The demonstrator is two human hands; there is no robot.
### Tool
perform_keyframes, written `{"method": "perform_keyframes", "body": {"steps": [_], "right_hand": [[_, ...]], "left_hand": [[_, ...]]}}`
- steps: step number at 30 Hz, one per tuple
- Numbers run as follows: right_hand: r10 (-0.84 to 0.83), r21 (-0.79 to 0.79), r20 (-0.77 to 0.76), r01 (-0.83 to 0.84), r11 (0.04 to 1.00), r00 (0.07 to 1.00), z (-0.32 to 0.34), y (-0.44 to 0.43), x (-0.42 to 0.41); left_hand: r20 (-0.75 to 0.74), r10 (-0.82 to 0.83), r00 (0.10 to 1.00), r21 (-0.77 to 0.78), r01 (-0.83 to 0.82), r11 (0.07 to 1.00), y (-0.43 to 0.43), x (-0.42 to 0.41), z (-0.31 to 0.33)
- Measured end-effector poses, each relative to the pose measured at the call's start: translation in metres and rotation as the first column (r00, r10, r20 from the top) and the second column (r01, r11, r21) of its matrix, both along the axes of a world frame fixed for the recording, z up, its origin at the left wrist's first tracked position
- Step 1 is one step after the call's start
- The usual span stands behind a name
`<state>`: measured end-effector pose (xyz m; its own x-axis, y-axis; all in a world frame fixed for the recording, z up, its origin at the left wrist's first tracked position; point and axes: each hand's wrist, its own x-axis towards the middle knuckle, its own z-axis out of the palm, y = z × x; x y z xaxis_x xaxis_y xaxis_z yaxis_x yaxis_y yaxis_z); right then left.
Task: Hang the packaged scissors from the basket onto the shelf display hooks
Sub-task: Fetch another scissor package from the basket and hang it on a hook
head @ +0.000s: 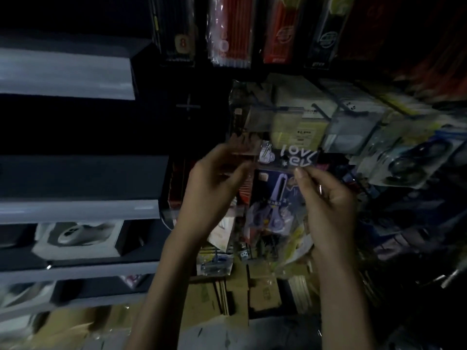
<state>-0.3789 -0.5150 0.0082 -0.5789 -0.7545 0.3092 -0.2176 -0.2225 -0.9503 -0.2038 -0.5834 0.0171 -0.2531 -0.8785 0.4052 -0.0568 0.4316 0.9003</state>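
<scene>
- Clear plastic pack of lilac scissors [275, 198], centre frame: long axis upright, blades up, handles down.
- Left hand [214, 183] pinches top-left corner; right hand [326, 195] pinches top-right.

Hanging packets [295, 122] crowd the hooks [319, 111] ahead of my hands; dark open room lies left [101, 125].

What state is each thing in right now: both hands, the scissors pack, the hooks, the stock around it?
Left hand: raised, fingers closed on the pack's top left edge.
Right hand: raised, pinching the pack's top right edge.
Scissors pack: held upright at the display, not visibly on a hook; blurred.
Display hooks: loaded with hanging packs.
Pencil packs: hanging in the row above.
Cardboard boxes: stacked low on the floor.
</scene>
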Motion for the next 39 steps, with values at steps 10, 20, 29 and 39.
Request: {"method": "perform_keyframes", "body": {"steps": [10, 20, 29, 39], "right_hand": [[0.062, -0.021, -0.087, -0.064, 0.998, 0.994, 0.007, -0.023, -0.033], [0.183, -0.074, -0.107, -0.191, 0.979, 0.977, 0.017, -0.041, -0.031], [0.203, -0.173, -0.081, -0.214, 0.961, 0.976, 0.019, -0.064, -0.024], [0.188, -0.187, -0.079, -0.2, 0.962, 0.979, 0.018, -0.09, -0.016]], "left_hand": [[-0.169, 0.13, 0.977, 0.08, -0.117, 0.99, 0.005, -0.022, 0.029], [-0.241, 0.042, 0.97, 0.008, -0.041, 0.999, 0.013, -0.019, 0.043], [-0.161, 0.07, 0.984, -0.094, -0.086, 0.992, 0.004, -0.025, 0.046], [-0.122, 0.067, 0.99, -0.124, -0.082, 0.989, -0.001, -0.022, 0.048]]}}
